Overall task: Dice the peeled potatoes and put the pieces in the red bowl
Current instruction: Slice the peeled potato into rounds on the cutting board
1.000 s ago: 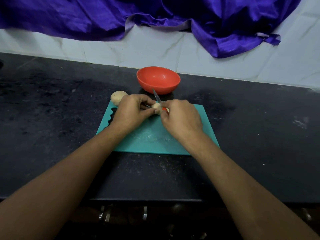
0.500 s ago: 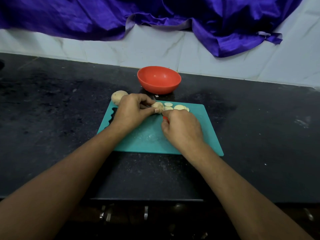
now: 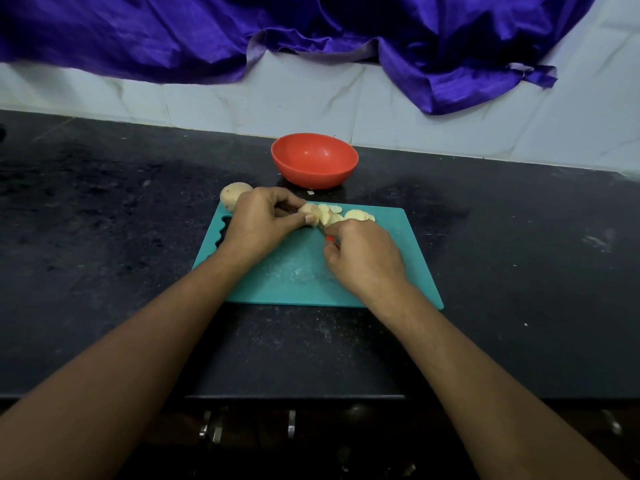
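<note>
While the left hand [image 3: 263, 225] pinches the uncut end of a potato [image 3: 309, 213] with finger and thumb, the right hand [image 3: 363, 259] is curled round a knife [image 3: 330, 239]. Only a bit of its red handle shows, and the blade is too hidden to see well. Just right of the held potato lie a few thin round slices [image 3: 356, 214], on the far part of the green cutting board [image 3: 294, 275]. These are slices, not small cubes, so I think the dicing has only begun. A second potato [image 3: 235, 195] sits whole at the far left corner of the board. The red bowl [image 3: 314, 159] stands on the black surface [image 3: 104, 237] just beyond the board, and nothing is in it. So no pieces have gone in yet, and most of the job is left.
</note>
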